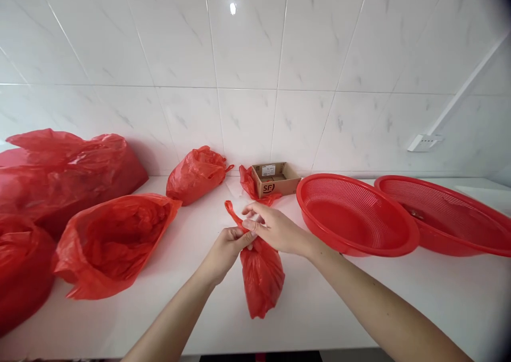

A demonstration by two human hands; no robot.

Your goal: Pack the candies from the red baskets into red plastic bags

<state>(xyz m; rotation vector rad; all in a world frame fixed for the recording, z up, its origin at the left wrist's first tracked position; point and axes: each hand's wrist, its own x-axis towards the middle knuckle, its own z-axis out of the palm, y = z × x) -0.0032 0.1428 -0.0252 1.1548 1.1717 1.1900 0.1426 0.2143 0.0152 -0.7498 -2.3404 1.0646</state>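
Observation:
A small red plastic bag (261, 277), filled and twisted at its neck, lies on the white counter (359, 298) in front of me. My left hand (228, 246) is closed around the bag's neck from the left. My right hand (271, 226) pinches the same neck and its loose handle strip from the right, fingers pressed together. The two hands touch each other over the knot area.
An open red bag (112, 242) gapes at left, with bigger full red bags (59, 170) behind it. A tied red bag (195, 174) and a small cardboard box (275, 178) sit by the tiled wall. Two red mesh baskets (355, 215) (447, 215) stand at right.

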